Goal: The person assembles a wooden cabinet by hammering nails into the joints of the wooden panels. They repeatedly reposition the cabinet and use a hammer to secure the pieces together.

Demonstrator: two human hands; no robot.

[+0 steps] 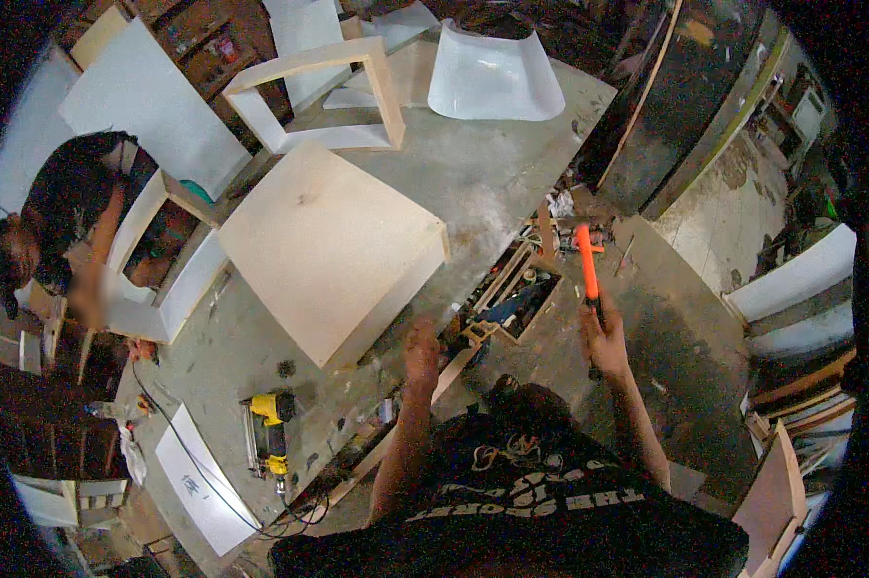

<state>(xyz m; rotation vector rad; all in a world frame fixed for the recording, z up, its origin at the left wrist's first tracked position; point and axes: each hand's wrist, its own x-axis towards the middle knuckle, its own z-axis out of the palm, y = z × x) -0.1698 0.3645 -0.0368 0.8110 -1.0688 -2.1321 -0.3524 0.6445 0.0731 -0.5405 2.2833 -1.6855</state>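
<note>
My right hand [603, 342] is closed round the dark grip of an orange hammer [588, 265], raised over the floor to the right of the workbench. My left hand [422, 349] hovers by the bench edge with its fingers curled together; whatever may be in them is too small to make out. Just beyond that hand, a square, box-like wooden panel [324, 236] with a pale top and white sides lies on the bench. A yellow and black nail gun [269, 433], joined to a black hose, rests on the bench to the left of my left forearm.
The grey workbench [483, 178] carries an open wooden frame [386, 91] and a curved white sheet [497, 77] at its far end. A co-worker [73, 207] bends over another frame [179, 289] at left. An open tool tray [526, 299] sits beside the bench. A white board [203, 482] lies near left.
</note>
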